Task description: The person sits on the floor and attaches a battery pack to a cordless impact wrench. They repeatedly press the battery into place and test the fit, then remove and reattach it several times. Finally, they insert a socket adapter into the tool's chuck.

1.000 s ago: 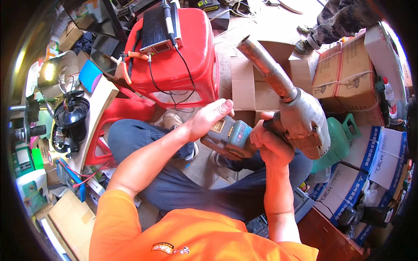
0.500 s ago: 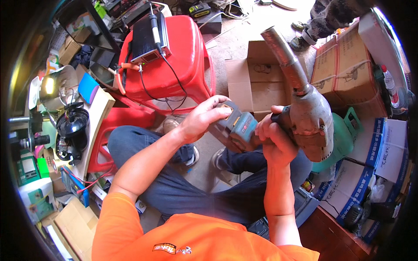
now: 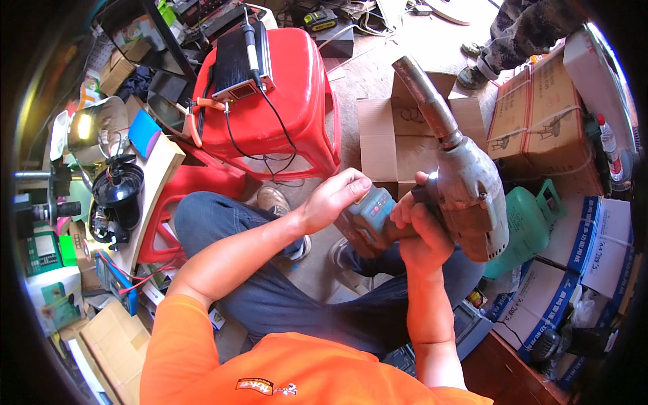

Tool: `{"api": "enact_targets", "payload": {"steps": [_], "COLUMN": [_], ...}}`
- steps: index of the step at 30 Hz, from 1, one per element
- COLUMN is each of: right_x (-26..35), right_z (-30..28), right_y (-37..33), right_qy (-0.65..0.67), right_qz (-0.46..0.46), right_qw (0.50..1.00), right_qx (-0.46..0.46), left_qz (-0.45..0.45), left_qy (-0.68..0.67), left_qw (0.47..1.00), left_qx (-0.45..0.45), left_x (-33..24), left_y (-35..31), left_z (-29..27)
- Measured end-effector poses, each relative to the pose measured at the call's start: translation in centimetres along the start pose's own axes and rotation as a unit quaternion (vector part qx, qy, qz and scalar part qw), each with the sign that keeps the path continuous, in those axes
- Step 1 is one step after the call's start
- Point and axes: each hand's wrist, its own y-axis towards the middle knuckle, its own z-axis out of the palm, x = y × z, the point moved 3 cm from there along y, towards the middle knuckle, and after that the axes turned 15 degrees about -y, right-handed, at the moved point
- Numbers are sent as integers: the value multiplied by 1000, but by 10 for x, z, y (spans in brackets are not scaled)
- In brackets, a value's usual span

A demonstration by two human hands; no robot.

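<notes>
My right hand is wrapped round the grip of a worn grey cordless impact wrench. A long, rusty socket points up and away from its front. The grip's teal-and-dark base is turned to the left, toward my left hand. There my left hand is closed over the end of the dark battery pack, thumb on top and the other fingers mostly hidden. Whether the pack is fully seated on the base, I cannot tell. The wrench is held above my crossed legs.
A red plastic stool at the back left bears a black soldering station with its cable. An opened cardboard box lies ahead. On the right stand a green jug and stacked cartons; a cluttered wooden board is at left.
My left hand has moved right along the battery pack, covering its end latch that showed before. The wrench has tilted slightly and shifted a little left and down in view.
</notes>
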Motion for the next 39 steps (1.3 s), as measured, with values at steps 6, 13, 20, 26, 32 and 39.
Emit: {"api": "enact_targets", "payload": {"steps": [6,13,20,26,32,39], "right_x": [8,-10,-12,-18,-25,-22], "right_z": [-7,-9,-3,-1,-6,-2], "right_y": [12,16,22,22,22,21], "right_qy": [88,95,64,131,60,54], "right_qz": [-4,86,107,159,111,159], "right_qw": [988,988,991,978,991,984], "right_qx": [130,88,55,31,53,66], "left_qz": [18,-1,-40,-62,-78,357], "left_qy": [57,-27,10,4,-18,504], "left_qw": [998,997,997,995,994,772], "left_qx": [-22,-79,-62,-76,-79,-150], "left_x": [-7,5,11,20,23,-72], "left_y": [0,4,-2,-1,-2,-17], "left_z": [2,-1,-11,-16,-15,13]}}
